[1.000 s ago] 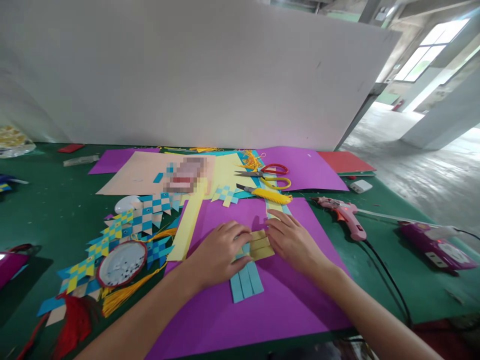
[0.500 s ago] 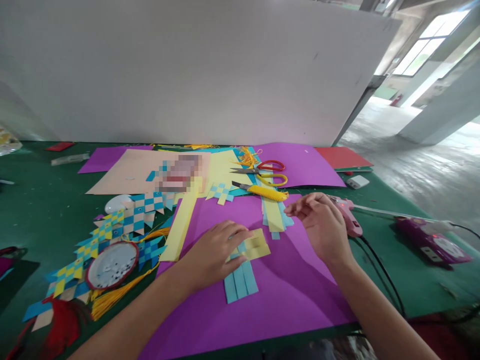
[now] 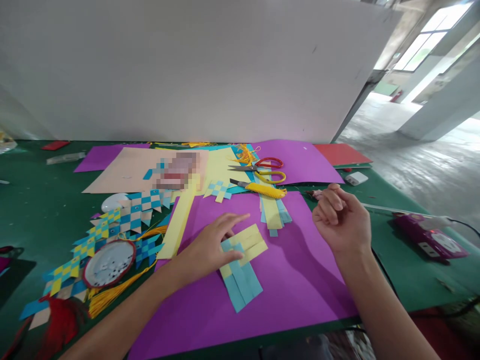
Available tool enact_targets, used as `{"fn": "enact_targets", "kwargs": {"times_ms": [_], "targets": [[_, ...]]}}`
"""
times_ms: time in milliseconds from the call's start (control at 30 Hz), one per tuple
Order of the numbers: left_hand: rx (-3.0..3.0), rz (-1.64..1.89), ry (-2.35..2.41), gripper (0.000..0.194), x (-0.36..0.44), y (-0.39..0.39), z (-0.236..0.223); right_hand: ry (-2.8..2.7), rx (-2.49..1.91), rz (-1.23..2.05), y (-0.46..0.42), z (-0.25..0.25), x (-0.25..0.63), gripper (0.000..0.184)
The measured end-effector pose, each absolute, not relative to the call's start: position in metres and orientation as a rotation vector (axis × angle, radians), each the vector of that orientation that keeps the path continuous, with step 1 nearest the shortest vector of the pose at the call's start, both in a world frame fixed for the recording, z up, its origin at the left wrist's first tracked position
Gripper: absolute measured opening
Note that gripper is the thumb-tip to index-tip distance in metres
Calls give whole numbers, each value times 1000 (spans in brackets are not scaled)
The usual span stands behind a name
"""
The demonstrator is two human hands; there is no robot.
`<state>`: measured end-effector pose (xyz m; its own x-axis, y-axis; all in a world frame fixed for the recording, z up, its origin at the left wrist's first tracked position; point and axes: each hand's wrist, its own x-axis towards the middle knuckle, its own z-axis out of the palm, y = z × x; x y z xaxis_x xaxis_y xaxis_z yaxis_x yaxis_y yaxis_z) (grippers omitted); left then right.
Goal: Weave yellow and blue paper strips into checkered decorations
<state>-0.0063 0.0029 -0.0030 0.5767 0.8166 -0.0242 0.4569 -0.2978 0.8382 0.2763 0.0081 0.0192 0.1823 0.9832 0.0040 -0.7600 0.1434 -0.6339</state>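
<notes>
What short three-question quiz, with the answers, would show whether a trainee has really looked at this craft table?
1. Multiple choice: which hand touches the woven yellow-and-blue paper piece?
A) left
B) right
C) both

2. True or false: the yellow utility knife lies nearer the person than the scissors.

3. Fill in the blank: the large sheet beneath the woven piece is ____.

Key:
1. A. The left hand has its thumb on the piece; the right hand is raised apart from it, fingers curled.
2. True.
3. Purple.
</notes>
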Motion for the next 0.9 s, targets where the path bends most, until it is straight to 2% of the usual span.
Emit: {"fn": "enact_targets", "kwargs": {"times_ms": [100,200,433,500,600,667,767,900], "targets": [[1645,575,1034,71,-9,6,-4,-505,-633,1234,9,20,278,9],[1423,647,1066,67,-12,11,-1,-563,-767,1103,11,21,277,7],[903,1364,1022,38,-18,24,7,-873,-1212,634,13,10,266,6],[808,1475,1013,35,-21,27,8,-1094,-1477,413,13,5,263,5],[799,1660,1053,32,-26,29,12,-1474,-1926,-131,10,-2,263,7],[845,1792,1079,27,-30,30,16,-1590,-2111,-380,8,-4,266,11],[879,1903,1057,21,-35,31,22,-1606,-2133,-538,9,-6,276,12],[936,1816,1040,24,-35,31,22,-1719,-1832,-596,12,-9,277,16]]}}
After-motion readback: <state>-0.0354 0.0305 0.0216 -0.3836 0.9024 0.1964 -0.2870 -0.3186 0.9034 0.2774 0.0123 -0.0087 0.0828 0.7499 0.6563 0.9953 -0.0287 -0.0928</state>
